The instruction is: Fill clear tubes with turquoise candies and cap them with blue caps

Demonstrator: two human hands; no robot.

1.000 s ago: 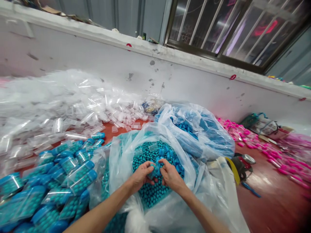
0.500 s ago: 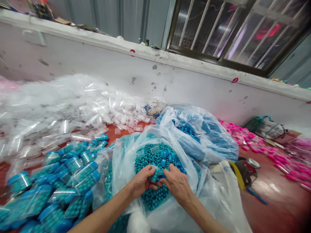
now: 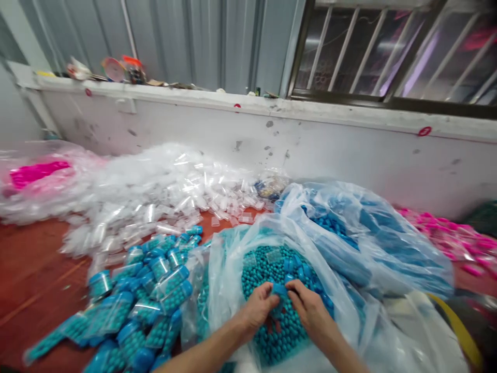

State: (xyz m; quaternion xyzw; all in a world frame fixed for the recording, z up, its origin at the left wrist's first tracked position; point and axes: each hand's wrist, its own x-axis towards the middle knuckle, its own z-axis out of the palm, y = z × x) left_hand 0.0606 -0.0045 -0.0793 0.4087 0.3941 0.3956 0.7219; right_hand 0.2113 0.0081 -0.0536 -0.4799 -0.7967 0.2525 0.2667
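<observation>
My left hand (image 3: 258,305) is closed around a small clear jar with a blue cap (image 3: 278,291), tilted above the beads. My right hand (image 3: 310,305) has its thumb and fingers pinched at the right edge of that cap; the exact contact is blurred. Beneath both hands, an open white plastic bag (image 3: 229,280) holds a mass of small teal beads (image 3: 281,334). Several loose blue caps (image 3: 298,267) lie on the beads at the right, close to my right fingers. A clear piece (image 3: 274,256) rests on the beads farther back.
Filled jars with blue caps (image 3: 155,290) lie piled at the left on the red floor (image 3: 34,269). Behind them spreads a heap of empty clear containers (image 3: 166,181). A bag of blue caps (image 3: 388,233) stands back right, with pink-capped items (image 3: 454,235) beyond it.
The view has swung left, so the scene sits farther right. The blue cap now shows on top of the jar in my left hand; my right fingers have stayed beside it.
</observation>
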